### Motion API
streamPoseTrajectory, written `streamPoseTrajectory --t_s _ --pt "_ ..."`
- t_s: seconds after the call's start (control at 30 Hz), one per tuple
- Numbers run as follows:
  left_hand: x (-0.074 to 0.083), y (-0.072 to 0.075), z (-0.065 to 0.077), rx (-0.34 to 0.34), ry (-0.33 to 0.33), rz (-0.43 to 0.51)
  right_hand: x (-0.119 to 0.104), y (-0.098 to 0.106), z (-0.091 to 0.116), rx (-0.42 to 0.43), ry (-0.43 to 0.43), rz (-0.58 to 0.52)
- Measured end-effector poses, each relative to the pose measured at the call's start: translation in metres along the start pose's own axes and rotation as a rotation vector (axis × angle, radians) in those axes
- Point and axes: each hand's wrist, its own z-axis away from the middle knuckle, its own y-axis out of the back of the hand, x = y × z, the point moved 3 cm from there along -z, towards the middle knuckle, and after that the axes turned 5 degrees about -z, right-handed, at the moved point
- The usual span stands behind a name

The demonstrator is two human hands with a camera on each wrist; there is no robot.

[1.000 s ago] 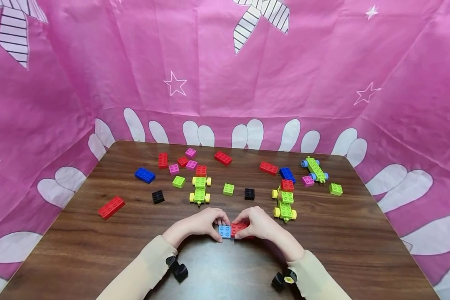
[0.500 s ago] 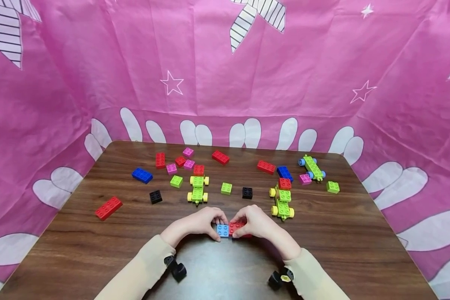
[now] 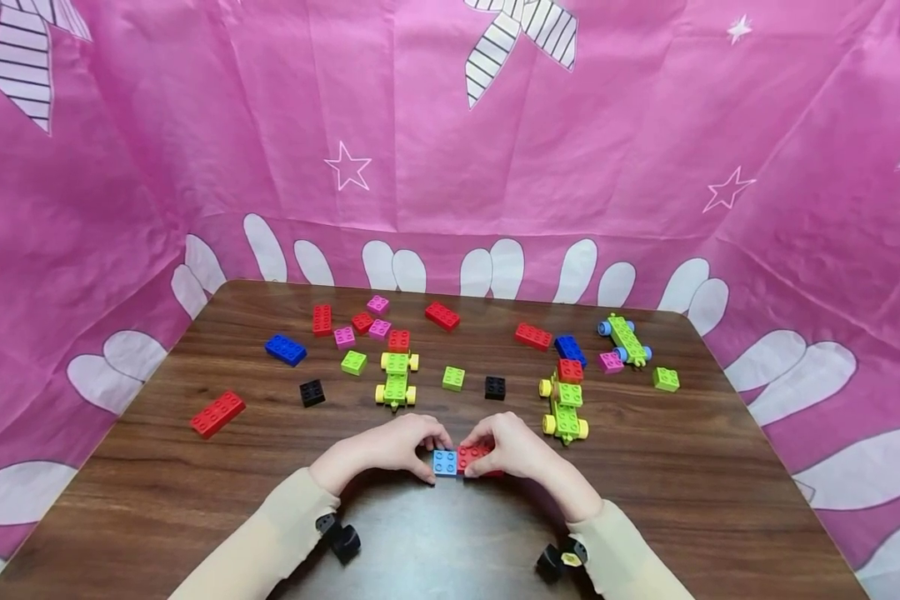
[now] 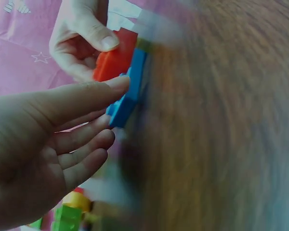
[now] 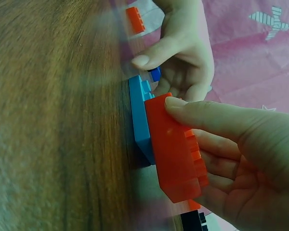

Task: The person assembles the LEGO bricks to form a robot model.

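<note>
Table (image 3: 690, 492): right fingers (image 5: 202, 114) pinch one red brick (image 5: 172, 149) atop one blue (image 5: 140, 120).

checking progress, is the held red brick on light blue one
On: right wrist view shows the red brick atop the light blue brick, its end studs bare.

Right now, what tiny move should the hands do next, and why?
Probably press the red brick down: the right hand pinches it over one end of the light blue brick, and I can't tell whether they're fully joined.
</note>
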Motion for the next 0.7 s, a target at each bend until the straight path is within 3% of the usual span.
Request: streamPoseTrajectory --t_s 0.17,0.33,0.5,0.7 --pt "-0.001 0.014 0.016 0.031 0.017 -0.021 0.000 -0.001 0.000 -0.004 -0.010 -0.008" --pt "-0.004 0.033 0.037 0.123 0.007 -0.073 0.000 0.000 0.000 -0.007 -0.019 -0.010" --pt "-0.017 0.055 0.063 0.309 0.004 -0.123 0.000 0.001 0.001 -0.006 -0.029 -0.013" --pt "-0.046 0.077 0.095 0.542 0.006 -0.200 0.001 0.000 0.000 -0.010 -0.040 -0.021"
